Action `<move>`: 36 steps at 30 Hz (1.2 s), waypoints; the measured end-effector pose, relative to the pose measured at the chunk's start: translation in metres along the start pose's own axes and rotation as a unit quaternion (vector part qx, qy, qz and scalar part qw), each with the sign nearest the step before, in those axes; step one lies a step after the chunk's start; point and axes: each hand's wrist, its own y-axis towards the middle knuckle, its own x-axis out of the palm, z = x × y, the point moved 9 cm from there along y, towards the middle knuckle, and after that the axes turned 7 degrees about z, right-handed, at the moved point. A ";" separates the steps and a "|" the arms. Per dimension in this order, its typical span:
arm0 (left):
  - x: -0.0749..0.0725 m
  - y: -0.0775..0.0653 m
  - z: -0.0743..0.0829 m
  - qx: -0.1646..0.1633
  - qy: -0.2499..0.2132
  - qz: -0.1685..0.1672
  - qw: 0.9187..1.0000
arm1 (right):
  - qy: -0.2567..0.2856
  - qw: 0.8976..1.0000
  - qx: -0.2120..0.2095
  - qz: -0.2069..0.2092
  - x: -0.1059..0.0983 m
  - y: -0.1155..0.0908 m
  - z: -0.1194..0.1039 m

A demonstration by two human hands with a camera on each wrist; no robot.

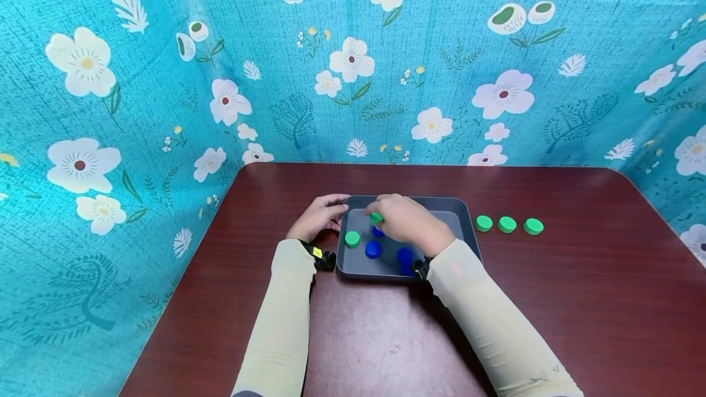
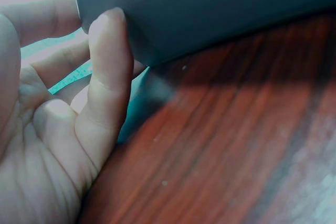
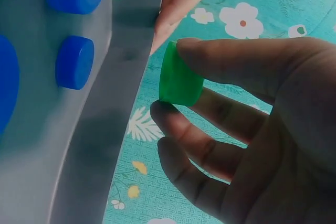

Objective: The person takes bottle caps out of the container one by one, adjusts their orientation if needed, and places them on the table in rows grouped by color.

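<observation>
My right hand [image 1: 410, 222] is over the far part of a dark grey baking tray [image 1: 452, 220]. Between thumb and fingertips it pinches a green bottle cap [image 3: 181, 77], held above the tray floor. Inside the tray are several blue bottle caps [image 1: 372, 250], some partly hidden by my right hand and wrist. Another green cap [image 1: 352, 239] lies in the tray near its left wall. At the tray's far left corner, my left hand [image 1: 317, 218] holds the tray, with the thumb [image 2: 110, 66] against the outer wall and other fingers around the corner.
Three more green caps [image 1: 507, 225] lie in a row on the brown wooden table [image 1: 579, 293], just right of the tray. A blue flowered curtain [image 1: 353, 115] hangs behind the table and along its left and right sides. Both wrists wear small black cameras.
</observation>
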 end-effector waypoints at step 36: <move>0.000 0.003 -0.002 -0.002 -0.002 0.004 1.000 | -0.031 0.997 -0.009 0.067 -0.028 -0.047 0.027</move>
